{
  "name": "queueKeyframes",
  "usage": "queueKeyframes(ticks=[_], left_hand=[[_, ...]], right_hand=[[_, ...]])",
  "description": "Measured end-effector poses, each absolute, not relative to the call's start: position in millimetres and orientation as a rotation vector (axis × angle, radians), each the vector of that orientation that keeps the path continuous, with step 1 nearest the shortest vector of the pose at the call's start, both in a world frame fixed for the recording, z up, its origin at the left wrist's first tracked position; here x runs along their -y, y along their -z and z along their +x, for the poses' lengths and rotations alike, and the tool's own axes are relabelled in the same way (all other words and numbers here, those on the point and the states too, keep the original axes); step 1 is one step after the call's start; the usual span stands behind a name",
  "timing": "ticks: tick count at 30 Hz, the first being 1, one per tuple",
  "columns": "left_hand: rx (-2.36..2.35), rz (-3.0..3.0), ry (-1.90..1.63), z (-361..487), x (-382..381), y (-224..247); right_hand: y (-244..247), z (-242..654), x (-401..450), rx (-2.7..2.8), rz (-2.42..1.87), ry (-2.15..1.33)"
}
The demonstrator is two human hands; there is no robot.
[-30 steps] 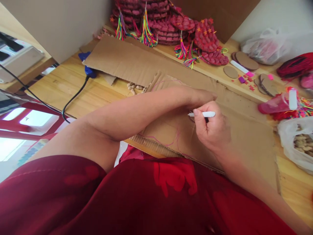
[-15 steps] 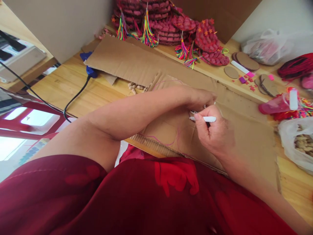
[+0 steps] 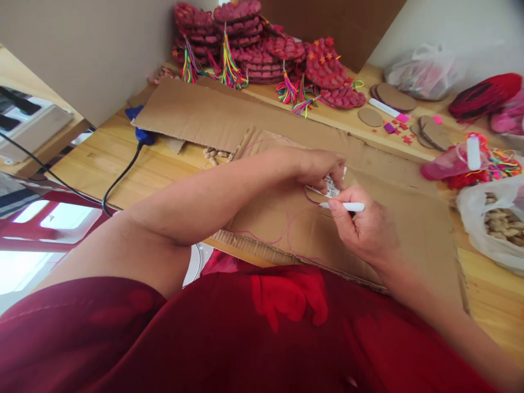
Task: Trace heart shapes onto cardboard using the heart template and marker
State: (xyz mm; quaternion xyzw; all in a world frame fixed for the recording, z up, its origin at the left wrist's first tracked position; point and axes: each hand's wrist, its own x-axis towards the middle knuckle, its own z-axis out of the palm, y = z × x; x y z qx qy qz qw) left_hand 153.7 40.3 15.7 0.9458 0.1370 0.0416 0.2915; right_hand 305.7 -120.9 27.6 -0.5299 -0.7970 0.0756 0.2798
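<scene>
A white marker (image 3: 352, 207) is pinched in my right hand (image 3: 364, 224), its tip on a large sheet of brown cardboard (image 3: 409, 245). My left hand (image 3: 323, 168), palm down with fingers bent, holds a white piece with dark print (image 3: 331, 186) against the cardboard; fingers cover much of it, so its full shape is hidden. A dark curved line (image 3: 310, 197) runs along the near side of this piece, up to the marker tip. Curved pink outlines (image 3: 289, 229) are drawn on the cardboard nearer to me.
Stacked pink-red pieces with colourful tassels (image 3: 233, 60) stand at the back. Cardboard discs (image 3: 395, 97), another marker (image 3: 383, 107) and red stars (image 3: 406, 140) lie back right. A bag of peanuts (image 3: 503, 218) sits at right. A black cable (image 3: 123, 180) with a blue plug crosses at left.
The camera view has shifted slightly. My left fingers have lifted and spread, showing more of the printed piece. The dark line beside it now shows, with the marker at its end.
</scene>
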Motion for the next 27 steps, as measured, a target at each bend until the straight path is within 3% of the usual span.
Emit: queueKeyframes(ticks=[8, 18, 27], left_hand=[[-0.312, 2.550, -0.160, 152, -41, -8], [-0.519, 2.498, -0.157, 143, -19, -25], [-0.908, 2.611, -0.246, 135, 8, -44]], right_hand=[[-27, 318, 123, 2.058, -1.447, -0.271], [-14, 369, 103, 1.216, -1.227, -0.317], [17, 373, 107, 1.311, -1.464, -0.368]])
